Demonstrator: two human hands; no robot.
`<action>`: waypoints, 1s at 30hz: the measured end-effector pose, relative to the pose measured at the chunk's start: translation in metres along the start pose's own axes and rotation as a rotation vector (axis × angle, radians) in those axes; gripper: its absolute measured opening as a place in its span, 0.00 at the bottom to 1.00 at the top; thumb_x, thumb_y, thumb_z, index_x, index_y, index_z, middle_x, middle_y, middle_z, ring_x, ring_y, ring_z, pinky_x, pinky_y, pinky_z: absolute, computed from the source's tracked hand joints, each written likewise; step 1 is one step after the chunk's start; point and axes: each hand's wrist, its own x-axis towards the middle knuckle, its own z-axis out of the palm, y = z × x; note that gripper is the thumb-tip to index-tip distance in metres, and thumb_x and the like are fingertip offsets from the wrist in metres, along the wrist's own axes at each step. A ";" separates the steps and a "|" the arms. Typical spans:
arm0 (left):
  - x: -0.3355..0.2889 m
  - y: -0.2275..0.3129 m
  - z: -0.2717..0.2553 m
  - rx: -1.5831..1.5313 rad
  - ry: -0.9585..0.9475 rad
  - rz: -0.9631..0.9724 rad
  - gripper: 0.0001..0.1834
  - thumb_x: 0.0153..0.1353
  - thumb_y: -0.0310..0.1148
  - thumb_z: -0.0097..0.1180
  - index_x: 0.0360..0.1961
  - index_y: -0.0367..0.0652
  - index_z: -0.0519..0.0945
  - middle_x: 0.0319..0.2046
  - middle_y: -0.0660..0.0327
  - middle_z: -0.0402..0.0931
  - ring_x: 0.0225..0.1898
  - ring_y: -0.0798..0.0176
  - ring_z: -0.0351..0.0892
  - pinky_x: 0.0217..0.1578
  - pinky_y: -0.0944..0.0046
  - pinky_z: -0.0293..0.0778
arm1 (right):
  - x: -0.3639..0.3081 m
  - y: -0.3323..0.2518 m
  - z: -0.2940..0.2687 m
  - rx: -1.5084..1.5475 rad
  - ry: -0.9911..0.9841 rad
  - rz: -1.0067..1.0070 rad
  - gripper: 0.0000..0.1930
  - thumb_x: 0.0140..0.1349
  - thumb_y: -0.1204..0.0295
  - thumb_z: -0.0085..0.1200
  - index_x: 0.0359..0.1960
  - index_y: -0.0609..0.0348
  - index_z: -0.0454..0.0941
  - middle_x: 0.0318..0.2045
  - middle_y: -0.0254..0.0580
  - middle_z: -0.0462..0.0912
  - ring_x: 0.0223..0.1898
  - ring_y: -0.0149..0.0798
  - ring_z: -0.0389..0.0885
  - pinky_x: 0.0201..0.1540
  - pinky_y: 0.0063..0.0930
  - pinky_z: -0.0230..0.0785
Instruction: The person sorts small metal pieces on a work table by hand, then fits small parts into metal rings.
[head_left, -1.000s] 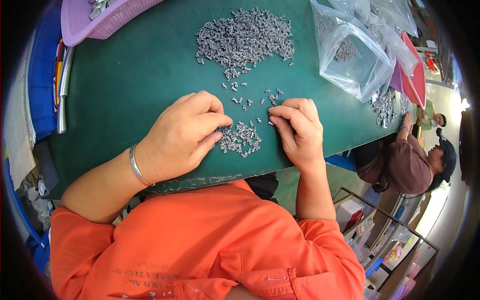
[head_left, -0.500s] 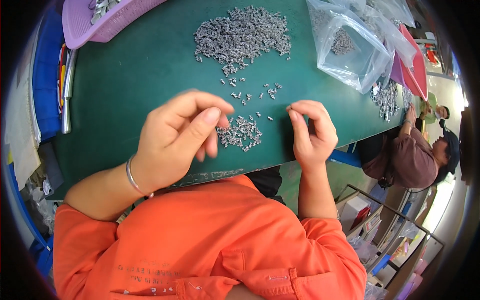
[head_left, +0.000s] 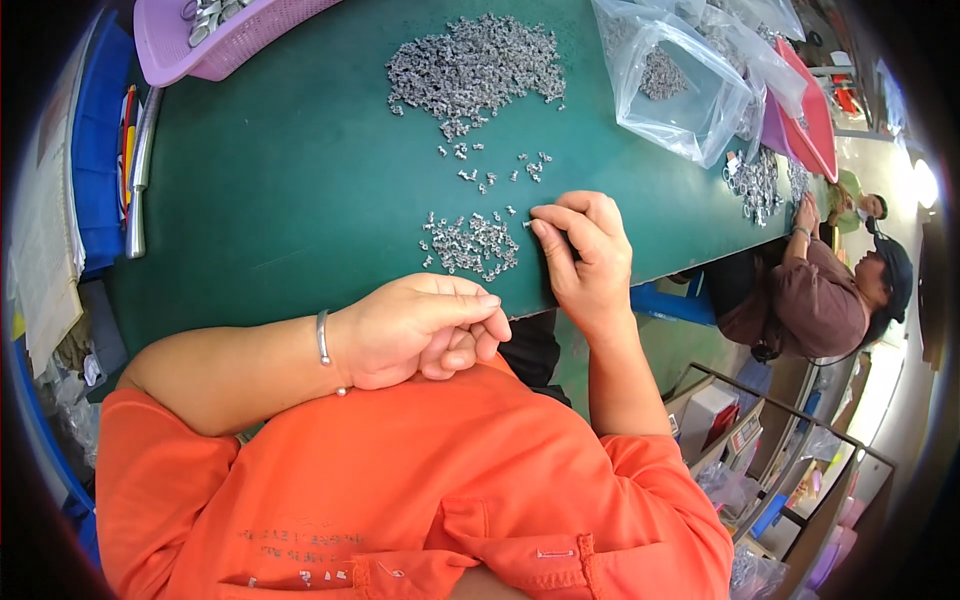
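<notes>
Green tabletop (head_left: pixel 290 160): right hand (head_left: pixel 588 255) should lightly pinch the metal piece (head_left: pixel 527 224) beside the near pile (head_left: pixel 472 246), its grip and left hand's (head_left: pixel 415 330) unclear.

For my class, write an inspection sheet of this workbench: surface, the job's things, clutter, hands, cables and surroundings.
Surface: green tabletop with small metal parts lying on it.
Job's things: large pile at the back, smaller pile nearer the person, loose parts between.
Clutter: lilac basket holding metal pieces, back left; clear plastic bag and red tray, right.
Left hand: loosely curled by the near edge; contents unclear.
Right hand: fingertips at a single part; whether gripped, cannot tell.
Cables: nothing seen.
Surroundings: co-worker in brown and shelf rack, right.
</notes>
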 end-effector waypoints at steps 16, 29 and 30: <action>0.001 0.000 0.000 0.043 0.011 0.004 0.15 0.69 0.37 0.41 0.34 0.38 0.76 0.27 0.59 0.75 0.20 0.70 0.64 0.22 0.73 0.64 | 0.001 -0.002 -0.002 0.074 0.048 -0.009 0.07 0.50 0.84 0.59 0.32 0.61 0.79 0.29 0.42 0.76 0.30 0.40 0.76 0.32 0.27 0.69; 0.001 0.001 0.000 0.042 0.009 0.004 0.15 0.69 0.37 0.41 0.35 0.38 0.76 0.27 0.59 0.75 0.20 0.70 0.67 0.22 0.71 0.65 | 0.003 0.000 -0.001 -0.038 -0.092 -0.206 0.11 0.47 0.80 0.59 0.35 0.57 0.80 0.32 0.36 0.76 0.34 0.40 0.72 0.39 0.32 0.60; 0.001 0.001 0.001 0.045 0.013 -0.001 0.15 0.69 0.37 0.41 0.35 0.38 0.76 0.27 0.59 0.75 0.20 0.70 0.67 0.22 0.71 0.65 | 0.003 -0.002 0.001 -0.053 -0.057 -0.195 0.11 0.47 0.80 0.59 0.35 0.58 0.80 0.32 0.36 0.76 0.34 0.40 0.73 0.39 0.31 0.60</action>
